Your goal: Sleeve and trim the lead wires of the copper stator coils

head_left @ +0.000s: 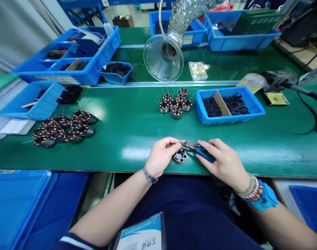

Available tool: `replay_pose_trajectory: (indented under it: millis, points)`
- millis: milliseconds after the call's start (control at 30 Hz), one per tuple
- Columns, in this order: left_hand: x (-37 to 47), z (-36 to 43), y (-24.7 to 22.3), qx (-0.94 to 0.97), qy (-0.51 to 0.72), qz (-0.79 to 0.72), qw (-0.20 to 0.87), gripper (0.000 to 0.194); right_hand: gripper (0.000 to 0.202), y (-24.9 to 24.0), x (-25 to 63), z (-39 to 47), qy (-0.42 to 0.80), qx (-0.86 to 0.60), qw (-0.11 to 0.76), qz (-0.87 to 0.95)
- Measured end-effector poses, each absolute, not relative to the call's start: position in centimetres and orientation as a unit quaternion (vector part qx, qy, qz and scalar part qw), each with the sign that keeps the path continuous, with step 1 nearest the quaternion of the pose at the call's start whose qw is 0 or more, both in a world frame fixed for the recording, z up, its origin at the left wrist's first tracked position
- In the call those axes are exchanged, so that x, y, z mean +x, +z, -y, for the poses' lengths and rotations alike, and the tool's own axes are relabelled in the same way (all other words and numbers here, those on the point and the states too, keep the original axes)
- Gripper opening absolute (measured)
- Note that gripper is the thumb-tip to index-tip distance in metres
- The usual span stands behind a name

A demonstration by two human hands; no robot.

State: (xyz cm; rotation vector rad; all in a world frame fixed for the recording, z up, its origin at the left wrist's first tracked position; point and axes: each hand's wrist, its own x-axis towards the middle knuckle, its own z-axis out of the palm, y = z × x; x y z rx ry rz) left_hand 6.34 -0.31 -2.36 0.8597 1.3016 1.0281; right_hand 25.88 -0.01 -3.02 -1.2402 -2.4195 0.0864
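A small ring-shaped motor stator with copper windings (179, 156) rests near the table's front edge. Over its upper left rim, my left hand (160, 155) pinches thumb and forefinger together; whatever lies between them is too small to make out. Blue-handled cutting pliers (205, 155) are in my right hand (224, 163), their jaws pointing left to my left fingertips, just above the stator. Farther back stands a small group of similar stators (177, 113) with thin wires sticking up. A larger cluster of wound stators (71, 136) sits at the left.
A blue bin (230, 119) of black strips, split by a cardboard divider, stands behind my right hand. A clear extraction hood (155, 57) hangs over the back. Partitioned blue trays (92, 74) stand at the far left. A cabled tool (286, 81) lies at the right.
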Motion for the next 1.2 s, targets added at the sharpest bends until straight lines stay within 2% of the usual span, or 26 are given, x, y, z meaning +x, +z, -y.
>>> replay_pose_trajectory:
  millis: [200,333,533,933,1200]
  points:
    - [6.2,0.5,-2.3,0.387,0.436,-0.566,0.582,0.016,0.035,-3.0,25.8,0.0,0.064,-0.434,0.252,0.863]
    - [5.3,1.4,-2.2,0.360,0.443,-0.574,0.587,0.045,0.038,-2.8,26.1,0.0,0.054,-0.452,0.262,0.851]
    - [4.6,2.2,-2.8,0.325,0.438,-0.569,0.615,0.022,0.038,-2.8,25.9,0.1,0.044,-0.443,0.232,0.865]
    - [5.4,2.1,-2.2,0.374,0.460,-0.587,0.551,0.009,0.039,-2.6,25.3,0.5,-0.009,-0.417,0.189,0.889]
    - [5.3,2.1,-2.4,0.415,0.450,-0.600,0.516,0.007,0.038,-2.3,25.3,0.6,-0.016,-0.409,0.181,0.894]
